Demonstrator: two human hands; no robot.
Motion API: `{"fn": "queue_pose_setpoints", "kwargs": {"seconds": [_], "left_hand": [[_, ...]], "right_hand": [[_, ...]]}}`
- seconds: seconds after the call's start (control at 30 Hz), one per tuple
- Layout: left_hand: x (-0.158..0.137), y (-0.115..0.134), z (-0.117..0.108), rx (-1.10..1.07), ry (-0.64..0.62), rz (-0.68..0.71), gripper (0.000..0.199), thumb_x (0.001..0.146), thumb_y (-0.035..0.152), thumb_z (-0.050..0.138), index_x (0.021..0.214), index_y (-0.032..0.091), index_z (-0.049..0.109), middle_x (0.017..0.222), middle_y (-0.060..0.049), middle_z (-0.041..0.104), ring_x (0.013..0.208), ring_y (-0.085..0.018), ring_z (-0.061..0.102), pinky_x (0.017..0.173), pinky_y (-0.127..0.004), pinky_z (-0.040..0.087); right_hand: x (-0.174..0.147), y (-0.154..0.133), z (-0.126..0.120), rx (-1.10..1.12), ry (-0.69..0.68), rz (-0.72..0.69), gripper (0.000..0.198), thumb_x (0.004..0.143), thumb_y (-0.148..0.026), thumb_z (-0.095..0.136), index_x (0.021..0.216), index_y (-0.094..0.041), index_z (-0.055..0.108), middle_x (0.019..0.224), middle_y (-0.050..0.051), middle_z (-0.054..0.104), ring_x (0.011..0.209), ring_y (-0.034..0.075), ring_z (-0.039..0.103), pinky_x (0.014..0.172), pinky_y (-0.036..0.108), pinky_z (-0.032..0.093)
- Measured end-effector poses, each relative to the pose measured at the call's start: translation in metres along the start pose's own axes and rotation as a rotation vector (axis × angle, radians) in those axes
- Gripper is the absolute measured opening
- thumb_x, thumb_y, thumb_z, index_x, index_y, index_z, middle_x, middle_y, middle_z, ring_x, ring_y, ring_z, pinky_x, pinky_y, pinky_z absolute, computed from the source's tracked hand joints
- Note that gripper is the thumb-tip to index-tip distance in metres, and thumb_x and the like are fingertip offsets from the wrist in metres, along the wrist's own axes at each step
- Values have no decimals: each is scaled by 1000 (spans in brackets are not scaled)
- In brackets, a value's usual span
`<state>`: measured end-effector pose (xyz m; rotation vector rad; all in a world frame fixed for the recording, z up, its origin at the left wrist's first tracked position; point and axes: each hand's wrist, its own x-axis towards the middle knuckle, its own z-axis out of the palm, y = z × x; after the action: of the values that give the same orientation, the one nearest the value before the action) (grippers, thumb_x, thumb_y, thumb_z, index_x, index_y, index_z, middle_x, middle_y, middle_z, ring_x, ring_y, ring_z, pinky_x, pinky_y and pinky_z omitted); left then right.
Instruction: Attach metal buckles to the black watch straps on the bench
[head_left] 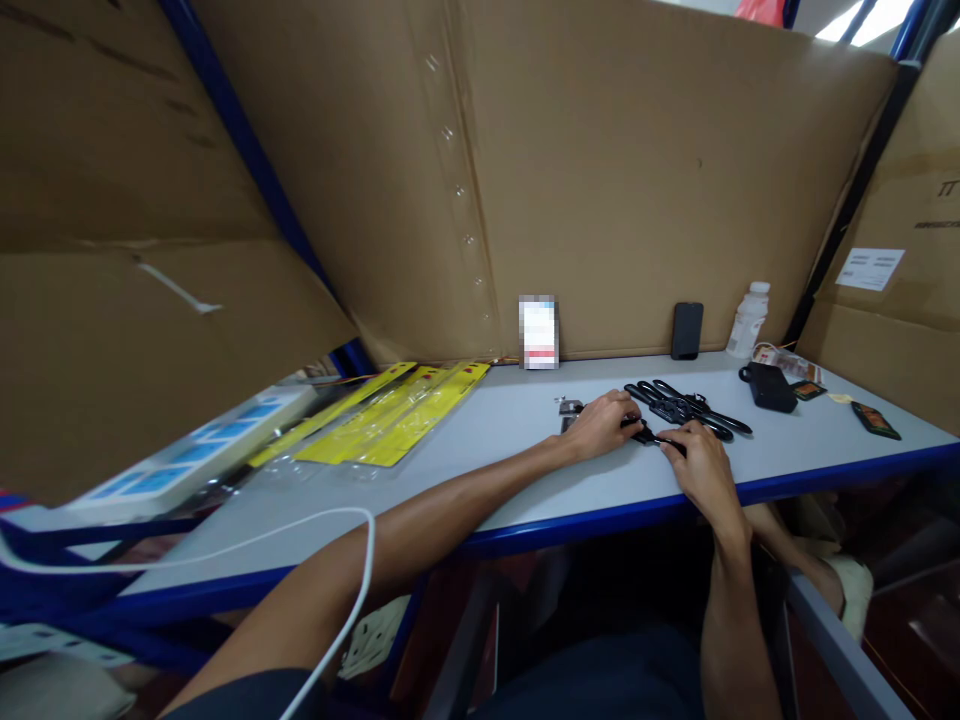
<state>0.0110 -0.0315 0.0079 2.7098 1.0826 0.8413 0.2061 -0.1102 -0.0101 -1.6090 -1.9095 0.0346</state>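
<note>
Bridging the hands: a slim black piece (pixel 645 434), low over the right half of the desk (pixel 480 500); whether it rests on the surface cannot be told.
Left hand: the left hand (pixel 604 424) lies low with its fingers bent over one end, its grip narrow and apparently closed on the piece, probably to steady it.
Right hand: the right hand (pixel 696 458) pinches the other end between thumb and fingers; this narrow grip seems suited to fine control.
Metal parts: small metal parts (pixel 570 408) sit just beside the left hand, partly hidden by it, perhaps for easy reach.
Black pile: several long black items (pixel 679 405) lie overlapped just beyond the hands, likely grouped within reach of both.
Yellow packs: flat yellow-and-clear packs (pixel 427 415) overlap to the left, well apart from the hands, perhaps to leave elbow room.
Screens: a lit phone (pixel 538 332) leans upright against the cardboard wall (pixel 600 180), presumably to face the person; a dark phone (pixel 687 331) stands further right.
Right corner: a bottle (pixel 748 320) stands upright behind a black case (pixel 771 387), probably out of the arms' way.
White cable: a white cable (pixel 373 540) loops across the left forearm.
</note>
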Motion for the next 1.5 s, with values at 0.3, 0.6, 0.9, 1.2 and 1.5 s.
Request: {"fn": "queue_pose_setpoints", "kwargs": {"seconds": [0.3,0.6,0.9,1.2,1.5], "left_hand": [[3,-14,3,-78,2,192,22,95,8,52,96,16,72,98,-9,70,100,-23,61,92,-36,51],[-3,-6,3,41,78,255,28,96,9,48,113,16,69,107,-11,68,106,-24,60,94,-38,52],[2,-4,3,95,254,188,40,92,5,44,126,16,62,115,-13,64,109,-27,56,95,-42,49],[0,3,-6,40,401,129,42,100,15,38,139,20,55,123,-13,62,116,-28,55,98,-45,46],[-1,-2,-2,42,325,128,47,96,10,39,139,21,56,119,-13,63,111,-28,56,94,-44,46]], "right_hand": [[1,-4,-3,-43,-49,9,29,101,-27,54,116,-25,78,113,7,69,111,24,60,95,34,42],[4,-13,-9,-200,-117,19,15,96,-24,60,104,-17,71,111,10,70,109,25,63,92,33,42],[16,-11,-5,-105,-210,39,19,97,-23,55,110,-19,67,108,9,75,106,22,68,87,29,44],[26,23,-14,-58,97,104,28,97,-30,48,117,-20,67,114,11,76,109,25,69,93,34,47],[68,102,-57,-333,16,425,36,97,-25,50,123,-11,71,114,20,75,109,29,70,86,32,47]]}}
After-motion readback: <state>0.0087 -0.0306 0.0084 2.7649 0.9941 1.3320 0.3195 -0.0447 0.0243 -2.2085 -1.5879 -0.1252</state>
